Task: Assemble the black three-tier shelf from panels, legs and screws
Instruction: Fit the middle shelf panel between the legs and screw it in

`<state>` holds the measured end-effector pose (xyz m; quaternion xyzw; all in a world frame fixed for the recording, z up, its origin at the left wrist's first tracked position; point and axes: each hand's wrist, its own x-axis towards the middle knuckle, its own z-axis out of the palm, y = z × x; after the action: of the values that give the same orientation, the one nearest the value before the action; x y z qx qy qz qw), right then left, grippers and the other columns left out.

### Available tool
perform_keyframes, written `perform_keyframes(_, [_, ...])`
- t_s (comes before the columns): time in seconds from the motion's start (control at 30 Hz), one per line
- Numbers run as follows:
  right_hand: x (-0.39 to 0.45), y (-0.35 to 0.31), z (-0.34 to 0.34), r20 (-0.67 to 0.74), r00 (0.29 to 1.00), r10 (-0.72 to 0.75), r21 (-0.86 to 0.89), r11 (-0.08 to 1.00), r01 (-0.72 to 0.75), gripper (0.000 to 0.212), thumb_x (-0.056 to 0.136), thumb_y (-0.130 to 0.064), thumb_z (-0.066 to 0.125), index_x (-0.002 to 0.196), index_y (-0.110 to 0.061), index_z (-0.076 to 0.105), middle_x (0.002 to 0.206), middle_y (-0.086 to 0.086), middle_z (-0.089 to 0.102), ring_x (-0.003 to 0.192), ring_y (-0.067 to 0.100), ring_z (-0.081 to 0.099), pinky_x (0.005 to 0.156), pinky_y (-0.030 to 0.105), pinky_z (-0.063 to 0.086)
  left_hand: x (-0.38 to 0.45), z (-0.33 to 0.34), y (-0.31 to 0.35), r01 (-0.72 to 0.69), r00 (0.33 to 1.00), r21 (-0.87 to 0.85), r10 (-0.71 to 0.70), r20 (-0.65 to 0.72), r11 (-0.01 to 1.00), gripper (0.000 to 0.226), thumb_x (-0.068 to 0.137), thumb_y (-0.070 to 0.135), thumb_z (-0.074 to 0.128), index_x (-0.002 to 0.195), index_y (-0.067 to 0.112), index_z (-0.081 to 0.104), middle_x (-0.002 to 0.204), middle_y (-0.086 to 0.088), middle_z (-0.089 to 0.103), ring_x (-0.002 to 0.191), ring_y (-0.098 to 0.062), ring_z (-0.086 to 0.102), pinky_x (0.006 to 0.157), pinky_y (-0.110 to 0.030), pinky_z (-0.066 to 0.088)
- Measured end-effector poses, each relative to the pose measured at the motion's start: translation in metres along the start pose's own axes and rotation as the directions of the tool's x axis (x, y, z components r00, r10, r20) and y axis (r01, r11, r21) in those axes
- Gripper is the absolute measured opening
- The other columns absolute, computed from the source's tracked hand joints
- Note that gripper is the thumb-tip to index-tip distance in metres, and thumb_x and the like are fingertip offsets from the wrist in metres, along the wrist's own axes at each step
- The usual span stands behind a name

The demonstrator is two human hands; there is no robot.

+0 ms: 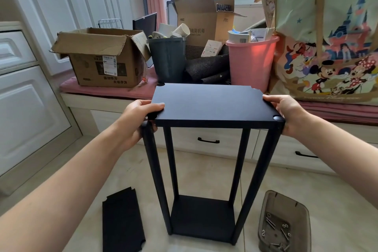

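Both hands, left (pixel 136 120) & right (pixel 286 114), grip top panel (pixel 210 104), apparently seated on legs (pixel 263 172).

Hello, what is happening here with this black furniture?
A person is assembling a black shelf. Both hands, left and right, hold the top panel on four legs that rise from a bottom panel. A spare panel and a tray of screws lie on the floor.

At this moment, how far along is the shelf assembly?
Done: the bottom panel carries four upright legs. In hand: both hands, left hand and right hand, hold the top panel on the leg tops; its near-left corner looks unseated. Left: the spare panel lies on the floor, and screws remain in the tray.
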<state>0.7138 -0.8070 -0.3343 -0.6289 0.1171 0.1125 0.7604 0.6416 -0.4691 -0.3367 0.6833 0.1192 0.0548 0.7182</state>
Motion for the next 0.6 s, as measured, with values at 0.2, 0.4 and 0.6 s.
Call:
perform_keyframes(0.2, [-0.002,-0.001,0.0,0.0,1.0,-0.017,-0.002,1.0,0.017,0.022,0.097,-0.028,0.052,0.098,-0.01,0.065,0.073,0.002,0.075,0.058,0.017,0.072,0.043,0.024,0.053,-0.005,0.0,-0.011,-0.028,1.0,-0.08,0.029,0.002,0.996,0.032,0.089,0.027,0.07,0.115,0.012,0.058,0.092,-0.007,0.063,0.067,-0.015,0.058,0.047,-0.024,0.047])
perform_keyframes(0.4, [-0.005,0.002,0.001,-0.015,0.998,-0.068,0.013,0.998,0.068,0.02,0.098,-0.023,0.051,0.094,-0.008,0.064,0.066,0.001,0.073,0.052,0.015,0.07,0.04,0.021,0.05,-0.007,-0.002,-0.007,0.094,0.989,-0.1,-0.081,0.126,0.991,0.024,0.09,0.024,0.062,0.11,0.01,0.062,0.09,-0.006,0.061,0.07,-0.016,0.056,0.053,-0.023,0.047])
perform_keyframes(0.6, [-0.007,0.004,0.002,-0.06,0.994,-0.095,0.016,0.995,0.096,0.019,0.098,-0.022,0.052,0.096,-0.008,0.064,0.065,0.002,0.073,0.05,0.015,0.069,0.039,0.02,0.049,0.017,-0.003,0.001,0.174,0.978,-0.114,-0.159,0.131,0.978,0.037,0.094,0.045,0.058,0.116,0.015,0.06,0.106,-0.009,0.068,0.092,-0.023,0.07,0.07,-0.03,0.058])
